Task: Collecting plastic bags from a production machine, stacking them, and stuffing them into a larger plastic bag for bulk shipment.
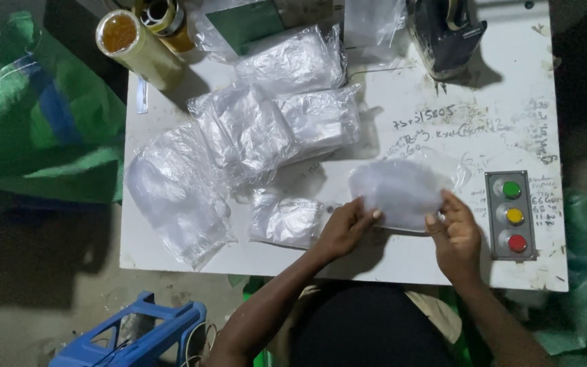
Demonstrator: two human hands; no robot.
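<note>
Both my hands pinch one clear plastic bag (402, 190) near the table's (443, 129) front edge: left hand (348, 228) grips its left side, right hand (453, 231) its right, holding it flat. More filled bags (273, 122) lie piled toward the back-left corner, out of my way.

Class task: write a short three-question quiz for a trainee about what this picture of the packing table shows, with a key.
1. True or false: both hands grip the same clear plastic bag.
2. Which colour is the top button on the button box? A red, B green, C blue.
3. Fill in: the tape rolls stand at the table's far ______ corner.

Key
1. True: the left hand pinches the bag's near left edge, and the right hand its near right edge.
2. B: green sits above yellow and red.
3. Left, on the white table, beyond the pile of bags.
</note>
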